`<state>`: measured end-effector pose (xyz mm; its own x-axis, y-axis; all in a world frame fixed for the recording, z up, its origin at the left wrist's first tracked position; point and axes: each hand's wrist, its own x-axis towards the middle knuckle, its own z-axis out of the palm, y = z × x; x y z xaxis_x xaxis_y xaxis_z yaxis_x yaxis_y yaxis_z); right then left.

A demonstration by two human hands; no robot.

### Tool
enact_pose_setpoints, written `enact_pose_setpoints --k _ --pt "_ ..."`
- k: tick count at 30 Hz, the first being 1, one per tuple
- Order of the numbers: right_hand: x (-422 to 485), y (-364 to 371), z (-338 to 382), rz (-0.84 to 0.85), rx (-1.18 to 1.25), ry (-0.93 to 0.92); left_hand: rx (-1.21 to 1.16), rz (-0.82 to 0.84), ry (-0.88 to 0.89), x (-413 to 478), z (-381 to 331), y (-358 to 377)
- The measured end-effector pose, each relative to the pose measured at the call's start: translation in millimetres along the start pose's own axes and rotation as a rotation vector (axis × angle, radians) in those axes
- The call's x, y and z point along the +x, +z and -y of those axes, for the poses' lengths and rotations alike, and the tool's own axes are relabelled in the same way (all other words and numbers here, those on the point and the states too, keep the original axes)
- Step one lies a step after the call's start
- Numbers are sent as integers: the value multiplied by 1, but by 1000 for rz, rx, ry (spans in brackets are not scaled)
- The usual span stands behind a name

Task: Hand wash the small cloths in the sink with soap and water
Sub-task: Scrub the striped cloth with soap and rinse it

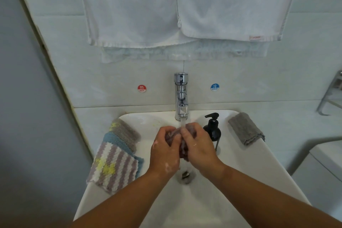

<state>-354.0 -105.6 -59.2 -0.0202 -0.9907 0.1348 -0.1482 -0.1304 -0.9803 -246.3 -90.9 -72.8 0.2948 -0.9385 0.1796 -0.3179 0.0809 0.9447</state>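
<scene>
- A person's left hand (164,151) and right hand (199,151) close around a wet purple cloth (183,149) over the sink (259,170); the fingers of both hands curl onto it, neither hand spread.
- The cloth is bunched into a wad held between the two palms; its long axis runs from the tap (181,96) toward the person; the left hand lies on its left flank and the right hand on its right, so neither is nearer.
- Water (183,123) falls from the tap onto the far end of the wad, right at the right hand's fingertips; the drain (186,175) sits below, nearer the person.
- White flecks of lather dot the back of the left hand; judged from that, the step in hand is rubbing or rinsing this one cloth.
- A next rub would likely run along that tap-to-person axis, palm against palm, with the wad under the stream.
- Waiting: striped cloths (114,164) stacked on the left rim; a grey cloth (246,128) on the right rim; the soap bottle (212,129) just beside the right hand.
</scene>
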Motion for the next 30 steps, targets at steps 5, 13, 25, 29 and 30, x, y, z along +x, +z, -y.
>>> enact_pose_setpoints --k 5,13,25,29,30 --pt "-2 -3 -1 85 141 70 -344 170 -265 -7 1 1" --pt "-14 -6 1 102 -3 118 -115 30 -32 -6 3 -1" --pt "-8 -7 4 70 133 78 -287 215 -235 -13 -2 -2" --pt "-11 -9 4 88 150 142 -214 91 -73 -8 0 -4" --pt "-11 -9 4 95 150 152 -196 63 -47 -5 1 -3"
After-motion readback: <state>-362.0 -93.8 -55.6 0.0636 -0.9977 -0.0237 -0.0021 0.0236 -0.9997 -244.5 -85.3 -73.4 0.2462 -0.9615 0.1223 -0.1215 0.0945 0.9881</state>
